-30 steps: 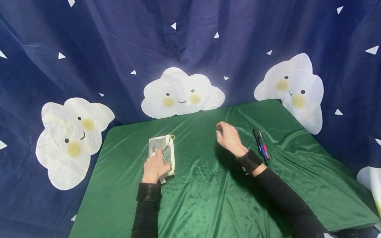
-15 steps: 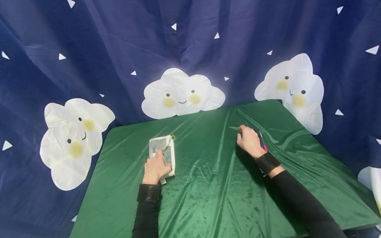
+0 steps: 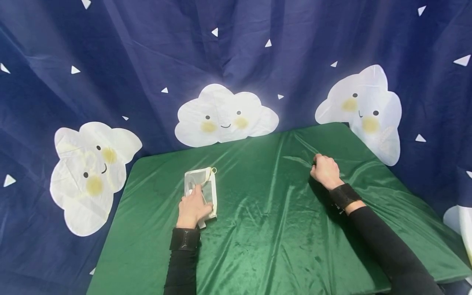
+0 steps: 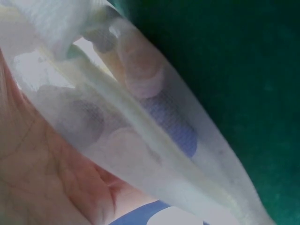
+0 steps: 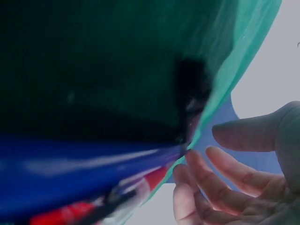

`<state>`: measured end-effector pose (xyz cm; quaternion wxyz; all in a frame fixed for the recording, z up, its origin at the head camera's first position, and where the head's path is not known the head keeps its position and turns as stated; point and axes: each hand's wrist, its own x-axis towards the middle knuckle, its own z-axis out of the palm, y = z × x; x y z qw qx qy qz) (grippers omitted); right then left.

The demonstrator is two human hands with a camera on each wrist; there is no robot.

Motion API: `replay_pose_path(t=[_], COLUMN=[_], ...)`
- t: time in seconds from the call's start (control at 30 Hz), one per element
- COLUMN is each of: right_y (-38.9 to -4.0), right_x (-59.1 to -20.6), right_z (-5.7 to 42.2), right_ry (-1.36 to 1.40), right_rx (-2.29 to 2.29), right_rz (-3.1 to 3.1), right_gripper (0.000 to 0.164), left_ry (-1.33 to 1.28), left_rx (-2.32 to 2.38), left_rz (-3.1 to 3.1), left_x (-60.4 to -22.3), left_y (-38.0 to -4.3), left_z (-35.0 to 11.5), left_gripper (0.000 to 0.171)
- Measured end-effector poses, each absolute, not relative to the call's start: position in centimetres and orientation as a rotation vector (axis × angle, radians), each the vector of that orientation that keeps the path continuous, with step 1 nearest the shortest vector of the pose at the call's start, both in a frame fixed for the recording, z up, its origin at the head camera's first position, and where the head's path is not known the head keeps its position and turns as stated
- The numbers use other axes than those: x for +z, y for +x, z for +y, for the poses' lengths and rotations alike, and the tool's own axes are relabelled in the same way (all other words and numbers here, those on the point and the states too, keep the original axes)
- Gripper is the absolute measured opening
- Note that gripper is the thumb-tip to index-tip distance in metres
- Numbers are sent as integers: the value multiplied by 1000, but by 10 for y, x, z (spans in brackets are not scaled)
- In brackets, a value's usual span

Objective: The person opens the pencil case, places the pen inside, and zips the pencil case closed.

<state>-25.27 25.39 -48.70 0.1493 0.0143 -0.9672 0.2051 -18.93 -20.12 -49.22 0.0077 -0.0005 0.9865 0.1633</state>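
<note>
A see-through mesh pouch (image 3: 211, 192) with white trim and a ring at its top corner lies left of centre. My left hand (image 3: 191, 209) holds it, thumb along its right side and fingers over its face. In the left wrist view, fingers show through the mesh (image 4: 187, 168), with a blue patch behind it. My right hand (image 3: 327, 171) is over the pens at the right, hiding most of them in the head view. The right wrist view shows a blue pen (image 5: 70, 164), a red pen (image 5: 157, 178) and a black one (image 5: 192, 84). The thumb stands apart from the bent fingers, whose tips are near the pens.
A wrinkled green cloth (image 3: 250, 241) covers the table. Behind it hangs a dark blue curtain (image 3: 155, 49) printed with smiling clouds and small white triangles. The table's right edge runs down toward the front right.
My right hand has moved right across the cloth to the pens, which it now covers in the head view. The left hand and pouch have stayed in place.
</note>
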Motion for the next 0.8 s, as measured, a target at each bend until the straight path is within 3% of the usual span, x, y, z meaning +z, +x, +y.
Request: replay_pose_path(t=[0.07, 0.2, 0.53, 0.8], right_y=[-255, -260, -271, -275], right_x=[-485, -483, -482, -475], right_z=[259, 266, 273, 270], right_ry=[28, 33, -18, -88], right_rx=[583, 605, 599, 612], right_rz=[-2808, -2884, -2984, -3114], right_gripper=[5, 27, 42, 31], left_ry=[1, 5, -1, -6], left_rx=[510, 505, 505, 492], left_rz=[3086, 3087, 3083, 3081], left_x=[-493, -494, -496, -497], left_y=[-189, -190, -192, -193], left_z=[-201, -202, -201, -201], left_gripper=[72, 71, 75, 67])
